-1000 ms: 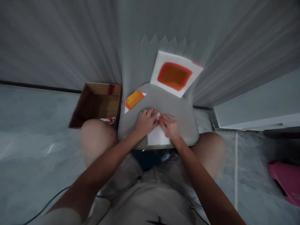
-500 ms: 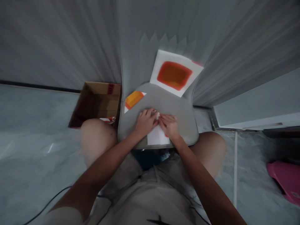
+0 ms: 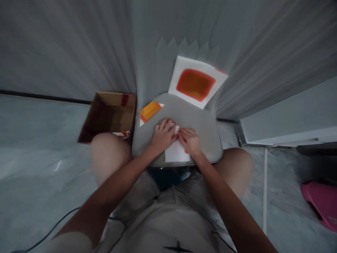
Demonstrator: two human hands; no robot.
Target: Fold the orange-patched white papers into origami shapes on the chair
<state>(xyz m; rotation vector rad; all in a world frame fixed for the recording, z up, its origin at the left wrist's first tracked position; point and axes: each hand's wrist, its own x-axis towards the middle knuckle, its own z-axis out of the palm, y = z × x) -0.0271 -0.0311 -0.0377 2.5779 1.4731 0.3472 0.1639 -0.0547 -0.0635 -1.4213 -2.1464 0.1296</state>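
Note:
A white sheet of paper (image 3: 174, 153) with folds in it lies on the grey chair seat (image 3: 204, 123) between my knees. My left hand (image 3: 164, 134) rests over the paper's upper left part, its fingers curved and its thumb pressed on the paper. From the other side, my right hand (image 3: 190, 140) pinches the top of the sheet with its fingers together. The fingertips of both hands nearly meet at a small white fold. A bit of orange shows beside the right palm. What lies under the hands is hidden.
A folded orange and white paper (image 3: 150, 111) lies at the seat's left. Against the backrest leans a white sheet with an orange-red square (image 3: 196, 85). An open cardboard box (image 3: 107, 114) stands on the floor to the left. A pink object (image 3: 322, 203) is at far right.
My left hand's fingers have shifted slightly upward and spread a little over the paper. The right hand stays almost where it was.

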